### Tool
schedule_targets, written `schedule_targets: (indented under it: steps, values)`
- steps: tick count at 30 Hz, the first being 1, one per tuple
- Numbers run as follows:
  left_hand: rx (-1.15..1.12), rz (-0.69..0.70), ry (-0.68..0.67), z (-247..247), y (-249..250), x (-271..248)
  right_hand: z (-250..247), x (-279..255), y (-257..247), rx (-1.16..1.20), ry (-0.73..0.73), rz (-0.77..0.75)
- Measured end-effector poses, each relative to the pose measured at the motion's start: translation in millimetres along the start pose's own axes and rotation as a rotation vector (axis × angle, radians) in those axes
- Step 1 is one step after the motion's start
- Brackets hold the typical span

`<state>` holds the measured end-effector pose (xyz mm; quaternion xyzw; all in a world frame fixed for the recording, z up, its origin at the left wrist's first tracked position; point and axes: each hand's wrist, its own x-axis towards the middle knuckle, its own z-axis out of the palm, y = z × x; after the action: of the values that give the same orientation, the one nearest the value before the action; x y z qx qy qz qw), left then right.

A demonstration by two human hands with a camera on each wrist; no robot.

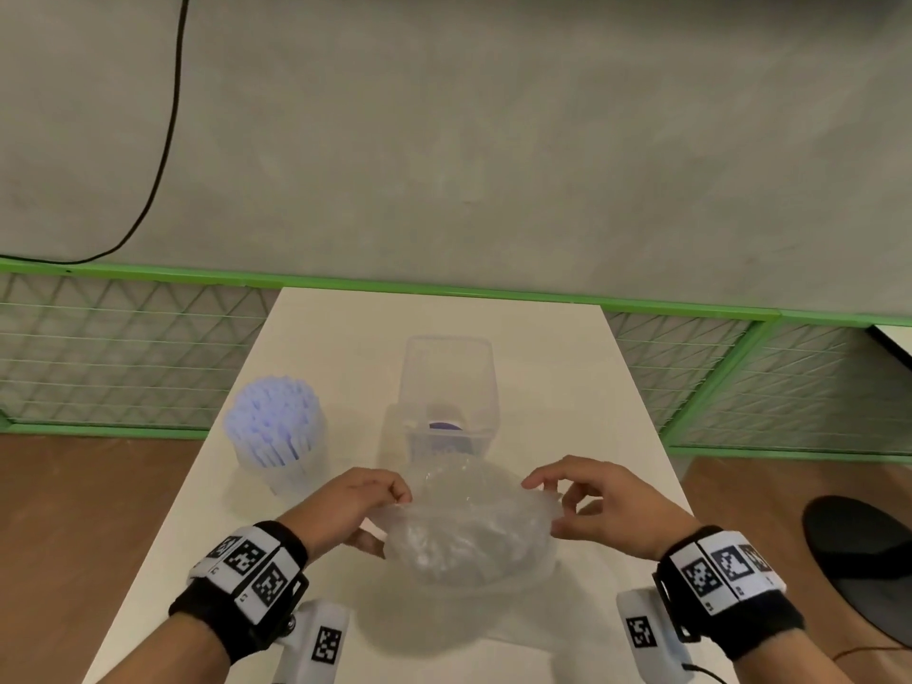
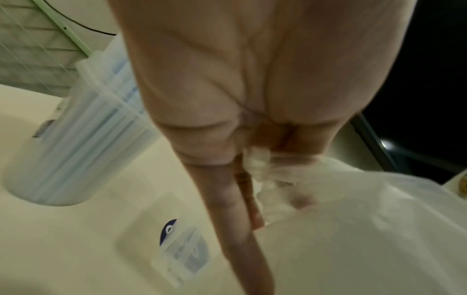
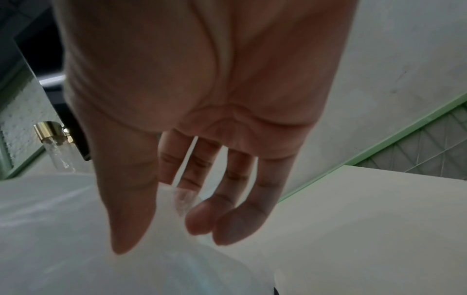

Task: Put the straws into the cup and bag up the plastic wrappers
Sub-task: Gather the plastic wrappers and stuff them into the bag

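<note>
A clear plastic bag [image 1: 469, 530] stuffed with crumpled wrappers sits on the white table [image 1: 582, 387] between my hands. My left hand [image 1: 367, 503] pinches the bag's left edge; in the left wrist view the bunched plastic [image 2: 262, 165] is caught between its fingers. My right hand [image 1: 567, 501] pinches the bag's right edge, thumb and fingers closing on the film [image 3: 184, 201]. A translucent cup [image 1: 279, 431] full of white and blue straws stands upright at the left, also seen as the cup [image 2: 78, 127] in the left wrist view.
An empty clear rectangular container [image 1: 449, 392] with a blue label stands just behind the bag. A green mesh fence [image 1: 123, 348] runs behind the table. A black round stool seat [image 1: 863, 560] is at the right, over wooden floor.
</note>
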<state>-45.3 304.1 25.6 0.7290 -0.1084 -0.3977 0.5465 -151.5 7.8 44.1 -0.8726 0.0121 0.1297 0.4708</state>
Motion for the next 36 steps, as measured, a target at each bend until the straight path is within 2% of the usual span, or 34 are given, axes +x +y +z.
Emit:
schedule_targets:
  steps: [3, 4, 7, 8, 12, 16, 21, 25, 28, 30, 31, 33, 36]
  values:
    - [-0.186, -0.008, -0.073, -3.9, -9.6, -6.9, -2.7, 3.6, -1.4, -0.029, -0.042, -0.001]
    - [-0.135, 0.010, -0.105, -4.8, -13.9, -9.1, -3.4, 4.8, -1.9, -0.032, -0.056, 0.000]
    - [0.201, 0.129, -0.112, -1.5, -22.6, -16.4, -3.1, 8.1, -5.7, -0.014, -0.060, 0.010]
    - [0.233, 0.178, -0.104, -0.3, -26.6, -15.8, -2.8, 9.2, -7.0, -0.014, -0.043, 0.020]
    - [0.219, 0.333, -0.041, 0.6, -28.9, -13.7, -0.9, 13.8, -5.4, -0.047, 0.000, 0.063]
    - [0.247, 0.434, 0.022, -7.1, -20.5, -13.5, 1.4, 15.3, -11.6, 0.030, 0.020, 0.083]
    - [0.269, 0.443, 0.057, -14.9, -31.0, -9.3, 21.0, 17.4, -11.0, 0.134, 0.121, 0.088]
    - [0.241, 0.426, 0.175, -15.1, -46.6, -7.4, 33.5, 18.7, -1.7, 0.203, 0.190, 0.044]
    - [0.141, 0.441, 0.220, -11.0, -52.7, -9.6, 34.7, 12.6, 3.6, 0.161, 0.096, -0.040]
    - [0.159, 0.468, 0.269, -7.5, -58.3, -8.7, 37.2, 6.6, 2.5, 0.127, 0.014, -0.048]
    - [0.198, 0.489, 0.294, -5.4, -61.5, -7.8, 40.2, 4.9, 1.4, 0.079, 0.021, -0.045]
    - [0.311, 0.548, 0.324, -1.4, -68.6, -6.0, 49.2, 5.6, -1.7, -0.014, 0.120, -0.063]
    - [0.535, 0.610, 0.363, 4.8, -73.8, -6.5, 64.0, 7.1, -1.1, -0.018, 0.260, -0.146]
